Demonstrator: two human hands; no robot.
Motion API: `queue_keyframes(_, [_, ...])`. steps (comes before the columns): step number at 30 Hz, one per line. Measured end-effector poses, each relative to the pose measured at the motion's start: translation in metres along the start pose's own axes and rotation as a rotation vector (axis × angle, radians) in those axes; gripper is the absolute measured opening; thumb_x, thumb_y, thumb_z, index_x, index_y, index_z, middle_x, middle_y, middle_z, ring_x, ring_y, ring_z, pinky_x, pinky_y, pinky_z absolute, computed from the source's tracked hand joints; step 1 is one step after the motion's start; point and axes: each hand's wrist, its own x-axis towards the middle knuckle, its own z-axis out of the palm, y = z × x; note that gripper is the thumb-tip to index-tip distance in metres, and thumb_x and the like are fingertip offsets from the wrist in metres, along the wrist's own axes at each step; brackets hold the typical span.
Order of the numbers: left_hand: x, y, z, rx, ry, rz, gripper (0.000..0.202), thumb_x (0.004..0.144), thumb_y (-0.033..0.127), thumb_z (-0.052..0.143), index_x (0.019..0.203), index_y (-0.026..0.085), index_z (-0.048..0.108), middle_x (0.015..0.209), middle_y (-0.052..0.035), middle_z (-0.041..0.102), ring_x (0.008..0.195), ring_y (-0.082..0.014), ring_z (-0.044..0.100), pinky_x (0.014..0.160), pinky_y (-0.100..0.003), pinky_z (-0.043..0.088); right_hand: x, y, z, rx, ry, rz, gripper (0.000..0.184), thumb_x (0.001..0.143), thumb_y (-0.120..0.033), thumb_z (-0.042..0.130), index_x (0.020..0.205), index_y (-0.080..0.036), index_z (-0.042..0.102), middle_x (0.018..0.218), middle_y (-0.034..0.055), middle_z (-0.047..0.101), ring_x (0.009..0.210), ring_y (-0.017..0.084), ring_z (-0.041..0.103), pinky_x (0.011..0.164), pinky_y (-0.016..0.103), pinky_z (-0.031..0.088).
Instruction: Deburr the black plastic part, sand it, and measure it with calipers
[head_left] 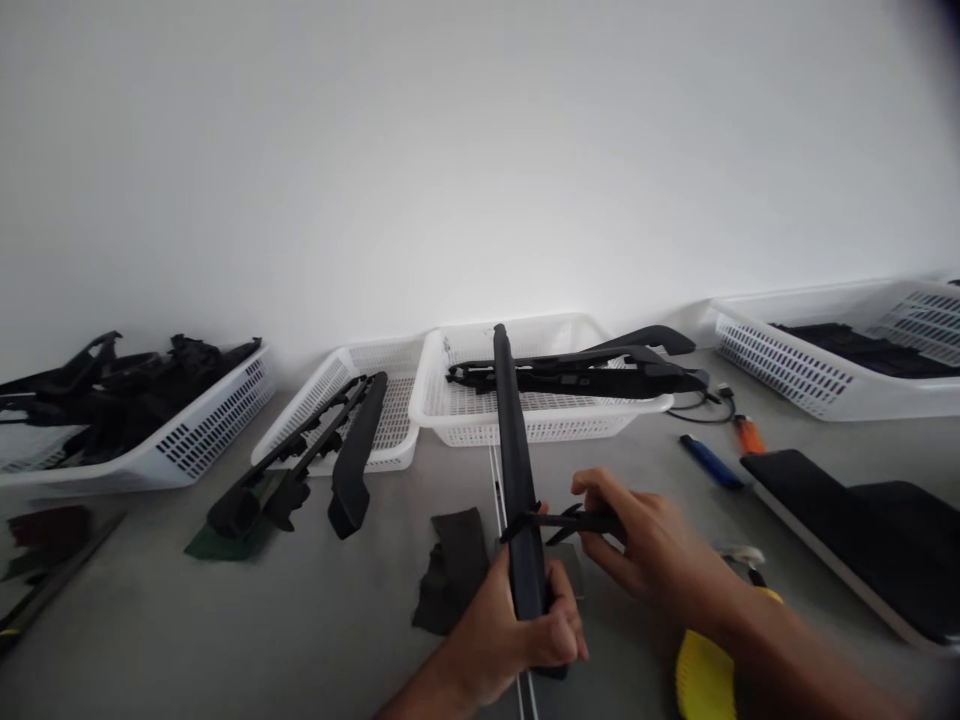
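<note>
My left hand (517,640) is wrapped round the lower end of a long black plastic part (512,430), which points away from me over the table. In my right hand (637,530) is a thin black forked piece (574,522), pinched between thumb and fingers. Its far end meets the long part just above my left hand; whether it is a tool or a fitting I cannot tell. Under the left wrist lies a dark fabric scrap (454,565), partly covered by the hand. Behind the long part, a white basket (465,430) holds similar black parts (600,375).
To the left are a smaller white basket (405,455) with black parts and a basket of dark pieces (217,430). On the right lie a blue-handled tool (711,462), an orange item (748,434), black pads (847,540) and a yellow item (705,675). Another basket (810,385) stands far right.
</note>
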Motion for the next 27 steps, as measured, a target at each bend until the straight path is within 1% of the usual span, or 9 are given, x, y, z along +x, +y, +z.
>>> queue_keyframes(5, [-0.001, -0.002, 0.0, 0.019, 0.043, -0.053, 0.096, 0.057, 0.062, 0.102, 0.137, 0.025, 0.065, 0.077, 0.0078, 0.054, 0.062, -0.0092, 0.053, 0.069, -0.029, 0.055, 0.002, -0.012, -0.01, 0.21, -0.012, 0.123, 0.02, 0.086, -0.021, 0.06, 0.105, -0.025, 0.058, 0.066, -0.0072, 0.059, 0.053, 0.011, 0.052, 0.055, 0.024, 0.037])
queue_keyframes(7, [-0.001, 0.001, 0.001, 0.004, 0.039, -0.066, 0.1, 0.055, 0.06, 0.103, 0.14, 0.026, 0.064, 0.077, 0.0082, 0.054, 0.064, -0.0096, 0.053, 0.072, -0.03, 0.055, 0.002, -0.022, -0.017, 0.391, -0.104, 0.188, 0.016, 0.086, -0.021, 0.063, 0.102, -0.024, 0.061, 0.068, -0.0067, 0.062, 0.054, 0.011, 0.052, 0.054, 0.023, 0.038])
queue_keyframes(10, [-0.002, 0.007, 0.001, -0.06, -0.019, -0.07, 0.106, 0.058, 0.061, 0.101, 0.151, 0.03, 0.059, 0.082, 0.0061, 0.058, 0.07, -0.0122, 0.055, 0.079, -0.034, 0.053, -0.003, -0.039, -0.027, 0.743, -0.341, 0.257, 0.008, 0.091, -0.027, 0.069, 0.097, -0.022, 0.067, 0.078, -0.0016, 0.071, 0.067, 0.014, 0.064, 0.063, 0.024, 0.049])
queue_keyframes(12, [-0.003, 0.01, 0.0, -0.115, -0.063, -0.081, 0.112, 0.061, 0.064, 0.099, 0.158, 0.034, 0.052, 0.091, 0.0027, 0.064, 0.077, -0.0143, 0.059, 0.081, -0.033, 0.05, -0.007, -0.047, -0.03, 0.893, -0.414, 0.3, 0.013, 0.09, -0.032, 0.075, 0.092, -0.02, 0.071, 0.082, 0.0005, 0.072, 0.074, 0.015, 0.066, 0.068, 0.025, 0.051])
queue_keyframes(14, [-0.006, 0.013, -0.001, -0.154, -0.09, -0.106, 0.118, 0.06, 0.067, 0.097, 0.162, 0.037, 0.047, 0.102, -0.0005, 0.07, 0.085, -0.0163, 0.064, 0.083, -0.031, 0.048, -0.01, -0.053, -0.029, 0.939, -0.404, 0.335, 0.016, 0.087, -0.032, 0.081, 0.086, -0.019, 0.072, 0.078, -0.001, 0.07, 0.071, 0.012, 0.061, 0.067, 0.023, 0.049])
queue_keyframes(16, [-0.008, 0.015, -0.001, -0.169, -0.107, -0.123, 0.121, 0.059, 0.072, 0.096, 0.163, 0.036, 0.046, 0.109, -0.0036, 0.073, 0.094, -0.0203, 0.067, 0.086, -0.032, 0.048, -0.012, -0.056, -0.025, 0.938, -0.399, 0.344, 0.016, 0.086, -0.031, 0.082, 0.085, -0.019, 0.072, 0.077, -0.0023, 0.067, 0.068, 0.011, 0.056, 0.064, 0.021, 0.046])
queue_keyframes(20, [-0.01, 0.018, 0.003, -0.131, -0.111, -0.164, 0.127, 0.06, 0.073, 0.095, 0.167, 0.031, 0.041, 0.122, -0.0104, 0.076, 0.115, -0.0319, 0.069, 0.104, -0.044, 0.047, -0.012, -0.064, -0.022, 0.927, -0.452, 0.352, 0.016, 0.087, -0.033, 0.08, 0.086, -0.019, 0.073, 0.076, -0.0021, 0.065, 0.066, 0.011, 0.051, 0.059, 0.021, 0.043])
queue_keyframes(24, [-0.009, 0.017, 0.004, -0.132, -0.081, -0.174, 0.135, 0.059, 0.074, 0.095, 0.17, 0.03, 0.032, 0.126, -0.0121, 0.076, 0.117, -0.0332, 0.071, 0.105, -0.044, 0.048, -0.011, -0.072, -0.024, 0.969, -0.448, 0.336, 0.024, 0.084, -0.032, 0.084, 0.076, -0.018, 0.067, 0.068, -0.0056, 0.055, 0.061, 0.008, 0.042, 0.055, 0.02, 0.036])
queue_keyframes(27, [-0.009, 0.014, 0.002, -0.123, -0.058, -0.204, 0.139, 0.058, 0.069, 0.099, 0.171, 0.031, 0.029, 0.128, -0.0126, 0.075, 0.117, -0.0336, 0.071, 0.103, -0.044, 0.049, -0.012, -0.076, -0.021, 0.977, -0.434, 0.32, 0.031, 0.084, -0.036, 0.085, 0.072, -0.018, 0.062, 0.066, -0.007, 0.047, 0.061, 0.007, 0.037, 0.053, 0.02, 0.031])
